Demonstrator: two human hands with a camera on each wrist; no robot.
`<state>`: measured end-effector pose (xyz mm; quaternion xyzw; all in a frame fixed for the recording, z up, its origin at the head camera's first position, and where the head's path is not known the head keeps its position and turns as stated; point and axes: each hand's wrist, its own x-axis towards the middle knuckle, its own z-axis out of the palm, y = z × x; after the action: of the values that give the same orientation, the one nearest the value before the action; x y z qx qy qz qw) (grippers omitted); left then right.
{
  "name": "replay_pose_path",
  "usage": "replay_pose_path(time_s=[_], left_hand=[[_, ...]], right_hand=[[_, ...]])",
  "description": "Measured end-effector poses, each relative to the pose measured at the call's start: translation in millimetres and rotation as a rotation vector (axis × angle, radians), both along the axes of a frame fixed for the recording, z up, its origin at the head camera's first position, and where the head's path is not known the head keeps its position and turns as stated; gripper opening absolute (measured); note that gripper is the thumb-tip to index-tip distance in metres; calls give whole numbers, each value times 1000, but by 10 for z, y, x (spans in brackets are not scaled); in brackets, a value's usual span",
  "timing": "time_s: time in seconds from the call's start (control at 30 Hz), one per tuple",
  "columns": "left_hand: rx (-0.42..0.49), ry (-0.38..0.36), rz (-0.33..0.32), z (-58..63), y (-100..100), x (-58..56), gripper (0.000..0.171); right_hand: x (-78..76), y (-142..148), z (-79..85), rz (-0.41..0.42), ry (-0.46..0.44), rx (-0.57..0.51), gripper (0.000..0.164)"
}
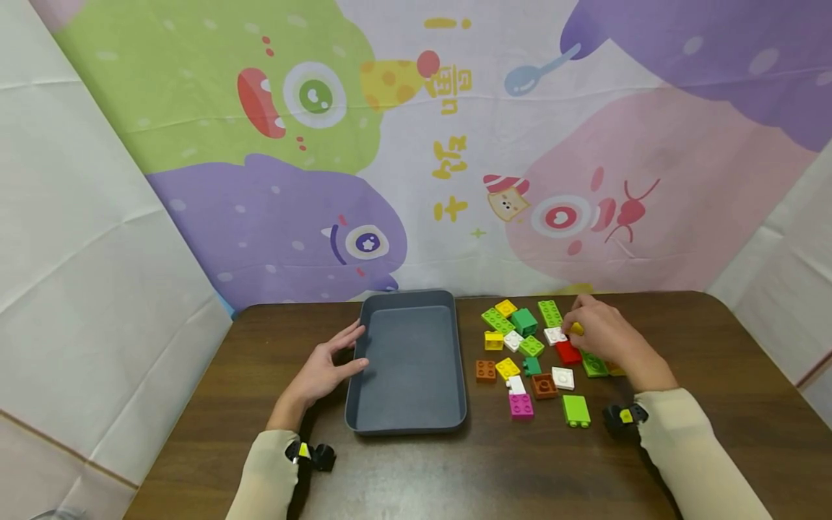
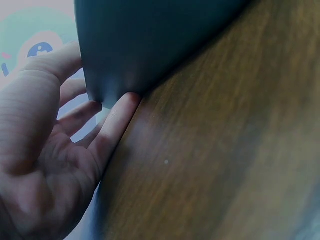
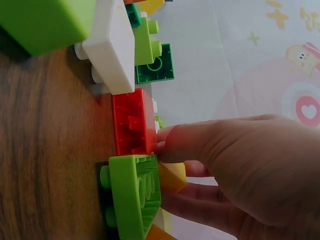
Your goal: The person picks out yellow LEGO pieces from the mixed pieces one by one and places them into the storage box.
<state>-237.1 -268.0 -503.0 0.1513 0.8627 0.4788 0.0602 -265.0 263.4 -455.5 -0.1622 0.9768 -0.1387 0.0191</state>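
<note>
Left hand (image 1: 325, 372), from where I'm driving: fingers and thumb apart, touching the left wall of one dark-grey, shallow rectangular tray (image 1: 406, 368); I see no clamp there. Tray sits flat on the dark-brown wood-grain table (image 1: 403, 477), open side up, long axis running away from the body toward the patterned cloth (image 1: 422, 245). Right of it, loose studded plastic blocks. Counting resting ones by colour, leftmost first: five lime-green (image 1: 497, 321), two brown (image 1: 485, 371), three yellow (image 1: 505, 308), four white (image 1: 513, 340), one magenta (image 1: 521, 406), two dark-green (image 1: 523, 322), one red (image 1: 568, 352), one orange-yellow (image 1: 614, 368) partly behind the wrist. Red one lies on its side, hollow underside toward my right wrist camera. My right hand (image 1: 601, 328) has thumb and fingers together on one small yellow plastic block (image 3: 172, 177), at the right of the pile, just beside the red one; fingers cover much of it, so I can't tell its long axis or stud direction.
</note>
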Motion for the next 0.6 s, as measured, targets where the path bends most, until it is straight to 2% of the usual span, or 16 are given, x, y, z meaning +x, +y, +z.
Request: replay_pose_path(time_s=[0.6], left_hand=[[4,-7,7,0,-3,8,74]], right_hand=[[-11,5,-14,-32,-16,30,6]])
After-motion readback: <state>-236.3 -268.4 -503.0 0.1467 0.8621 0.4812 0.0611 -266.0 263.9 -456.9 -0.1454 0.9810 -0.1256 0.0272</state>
